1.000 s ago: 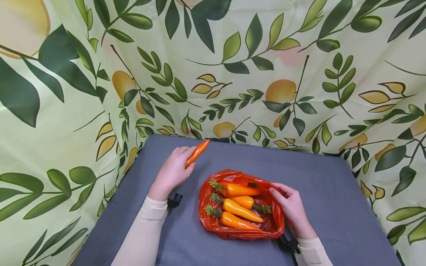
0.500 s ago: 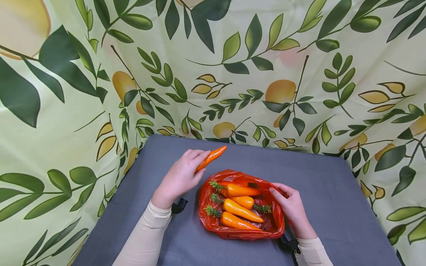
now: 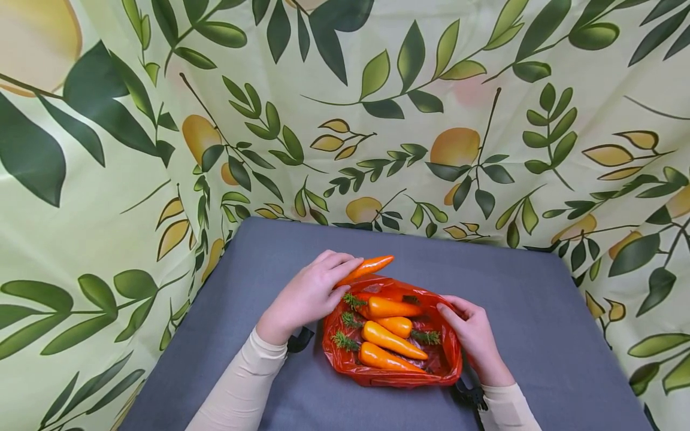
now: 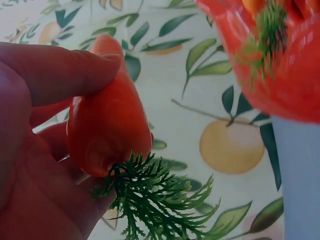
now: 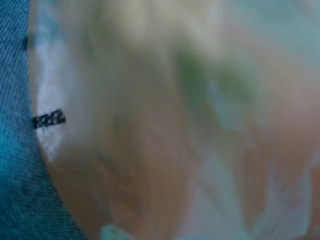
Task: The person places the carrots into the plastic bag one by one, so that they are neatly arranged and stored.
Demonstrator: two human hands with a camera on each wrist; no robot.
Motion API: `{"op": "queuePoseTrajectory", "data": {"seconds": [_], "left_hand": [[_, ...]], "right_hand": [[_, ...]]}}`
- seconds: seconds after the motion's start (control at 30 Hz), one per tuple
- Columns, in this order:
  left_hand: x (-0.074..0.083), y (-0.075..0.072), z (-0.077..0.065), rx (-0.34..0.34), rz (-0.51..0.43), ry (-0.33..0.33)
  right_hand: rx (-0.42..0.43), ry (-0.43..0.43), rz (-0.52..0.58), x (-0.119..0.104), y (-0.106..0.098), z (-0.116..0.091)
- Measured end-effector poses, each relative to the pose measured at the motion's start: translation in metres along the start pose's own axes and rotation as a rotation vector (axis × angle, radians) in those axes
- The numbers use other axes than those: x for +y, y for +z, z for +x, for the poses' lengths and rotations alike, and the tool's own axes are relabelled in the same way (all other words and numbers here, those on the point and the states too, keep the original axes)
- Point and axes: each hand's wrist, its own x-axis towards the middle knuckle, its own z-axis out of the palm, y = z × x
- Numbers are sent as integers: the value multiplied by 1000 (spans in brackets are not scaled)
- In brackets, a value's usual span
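Note:
My left hand (image 3: 309,293) holds an orange carrot (image 3: 372,266) at the far left rim of a red plastic bag (image 3: 347,370). The carrot's tip points right, over the bag's back edge. In the left wrist view, thumb and fingers pinch the carrot (image 4: 107,120), whose frilly green top (image 4: 155,195) hangs free below. Several carrots (image 3: 393,340) with short green tufts lie inside the opened bag. At the bag's right side, my right hand (image 3: 477,338) grips the rim, thumb inside and fingers behind. The right wrist view is mostly blurred, filled by close, see-through plastic (image 5: 150,150).
The bag stands on a grey cloth-covered table (image 3: 517,293). A fabric backdrop (image 3: 399,131) printed with leaves and fruit rises behind the table and along its sides. Black straps (image 3: 469,396) sit at both wrists.
My left hand has carried the carrot right and nearer, from the table's left side to the bag's far edge. The right hand and the bag have stayed in place.

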Motion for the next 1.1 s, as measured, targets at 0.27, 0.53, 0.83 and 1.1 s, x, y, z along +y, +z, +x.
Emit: {"op": "queuePoseTrajectory", "data": {"seconds": [0.27, 0.53, 0.83, 1.1], "left_hand": [[15, 12, 5, -59, -42, 81], [28, 29, 7, -120, -43, 147], [38, 42, 9, -167, -42, 193], [44, 49, 9, -207, -50, 216]], "right_hand": [[4, -2, 6, -2, -1, 0], [5, 2, 6, -3, -1, -1], [-8, 6, 15, -2, -2, -1], [-15, -2, 16, -3, -1, -1]]}}
